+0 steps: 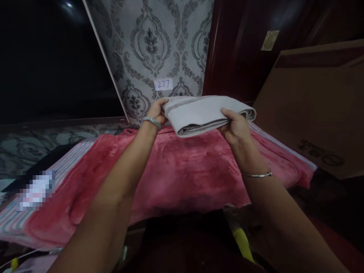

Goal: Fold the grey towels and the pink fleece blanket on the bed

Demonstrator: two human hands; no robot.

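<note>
A folded light-grey cloth (201, 112) is held up between both hands over the far side of a pink-red plush blanket (184, 167). My left hand (157, 110) grips its left end, thumb on top; a bangle circles that wrist. At the near right edge, my right hand (234, 125) pinches the cloth with the thumb above and the fingers under it, partly hidden. The layers show at the near edge, and the right end curls into a rolled fold. What kind of cloth it is, I cannot tell.
Patterned wallpaper (152, 41) with a "277" label (163, 84) rises behind. A large dark screen (54, 60) stands at left, a cardboard box (309, 110) at right. Striped fabric (72, 159) lies along the blanket's left edge. Something yellow (242, 242) shows below.
</note>
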